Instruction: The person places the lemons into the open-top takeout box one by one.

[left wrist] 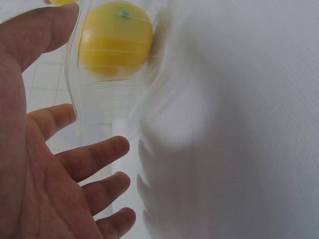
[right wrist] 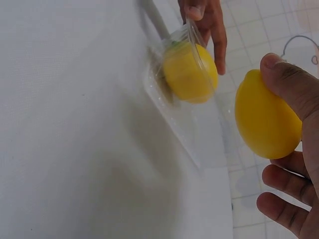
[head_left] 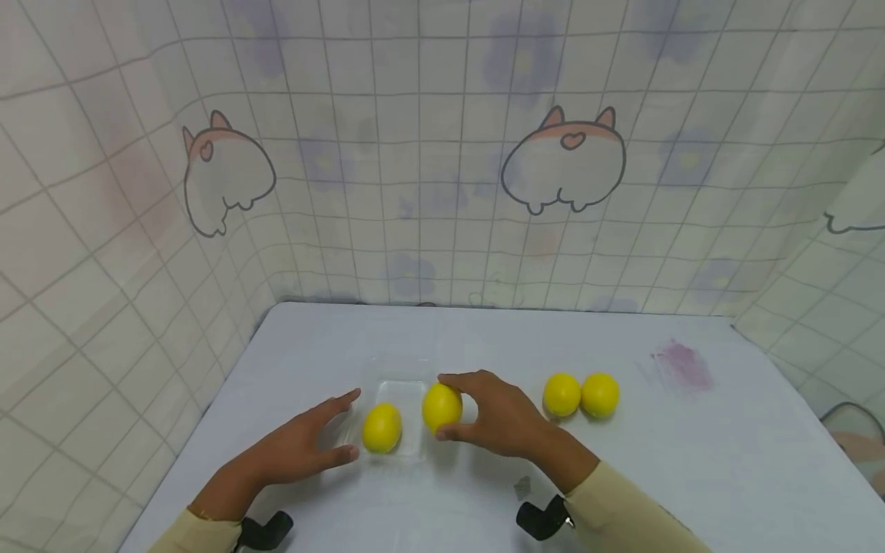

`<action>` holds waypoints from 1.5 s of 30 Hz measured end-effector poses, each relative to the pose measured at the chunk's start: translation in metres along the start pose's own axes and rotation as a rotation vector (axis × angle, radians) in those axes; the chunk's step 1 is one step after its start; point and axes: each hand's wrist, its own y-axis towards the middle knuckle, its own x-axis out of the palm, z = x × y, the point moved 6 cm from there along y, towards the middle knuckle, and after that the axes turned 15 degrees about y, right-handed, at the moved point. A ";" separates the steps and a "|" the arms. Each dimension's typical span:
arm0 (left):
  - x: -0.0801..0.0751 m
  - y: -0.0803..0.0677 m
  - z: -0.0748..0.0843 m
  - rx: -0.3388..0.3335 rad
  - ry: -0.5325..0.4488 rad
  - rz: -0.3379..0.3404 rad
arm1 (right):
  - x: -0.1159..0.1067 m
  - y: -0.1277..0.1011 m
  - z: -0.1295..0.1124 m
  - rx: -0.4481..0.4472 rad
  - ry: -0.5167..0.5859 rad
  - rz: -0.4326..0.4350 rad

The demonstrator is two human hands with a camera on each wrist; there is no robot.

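My right hand (head_left: 503, 415) pinches a yellow lemon (head_left: 441, 408) between thumb and fingers. That lemon is above the right side of a clear plastic container (head_left: 408, 390), off the table. Inside the container, at its left, lies another lemon (head_left: 382, 428); in the left wrist view a green stem end shows on it through the clear wall. Beside the container's left wall my left hand (head_left: 300, 445) is spread, with thumb and fingers (left wrist: 94, 158) apart and holding nothing. Whether its thumb touches the rim, I cannot tell.
Two more lemons, one at left (head_left: 561, 395) and one at right (head_left: 600, 395), sit side by side on the white table (head_left: 657, 461) to the right. A pink stain (head_left: 683, 365) marks the cloth farther right. Tile-patterned curtains (head_left: 442, 177) stand behind and at both sides.
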 end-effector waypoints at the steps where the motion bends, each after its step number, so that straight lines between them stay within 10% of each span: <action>1: 0.000 0.000 0.000 0.000 0.001 0.000 | 0.001 0.001 -0.001 -0.003 0.001 0.000; 45: -0.002 -0.002 0.000 0.008 -0.013 -0.009 | 0.037 0.025 -0.015 -0.019 -0.061 -0.053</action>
